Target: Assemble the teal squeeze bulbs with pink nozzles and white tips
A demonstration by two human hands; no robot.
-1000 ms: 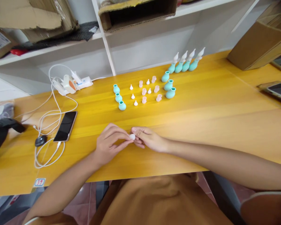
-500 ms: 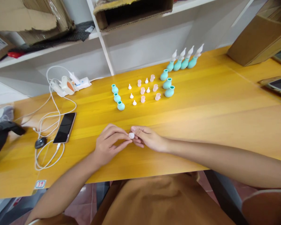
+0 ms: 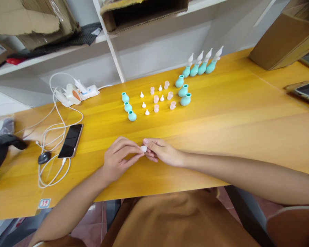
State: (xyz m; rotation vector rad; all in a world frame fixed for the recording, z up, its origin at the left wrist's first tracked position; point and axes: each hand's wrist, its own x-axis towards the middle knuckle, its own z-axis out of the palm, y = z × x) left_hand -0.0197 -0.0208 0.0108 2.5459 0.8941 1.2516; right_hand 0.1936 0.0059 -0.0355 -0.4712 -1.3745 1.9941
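Above the front part of the table, my left hand point(image 3: 122, 157) and my right hand point(image 3: 161, 151) meet at a small white rounded piece point(image 3: 143, 149). Fingertips of both hands pinch it, hiding most of its shape. Beyond them stand small white pointed nozzle tips point(image 3: 147, 112) and clear pinkish connector cups point(image 3: 156, 108), set out in short columns. Teal squeeze bulbs with open necks flank these, a column on the left point(image 3: 132, 116) and another on the right point(image 3: 185, 99). Several teal bulbs topped with white nozzles point(image 3: 210, 66) stand upright in a row at the back right.
On the left lie a phone point(image 3: 70, 140), looped white cables point(image 3: 42, 175) and a power strip with chargers point(image 3: 90, 92). A cardboard box point(image 3: 280, 41) and another phone point(image 3: 307, 92) are at the right. White shelving point(image 3: 157, 51) rises behind the table point(image 3: 221, 130).
The white piece looks slightly turned between my fingertips. Both hands keep nearly the same place; the view has shifted a little.
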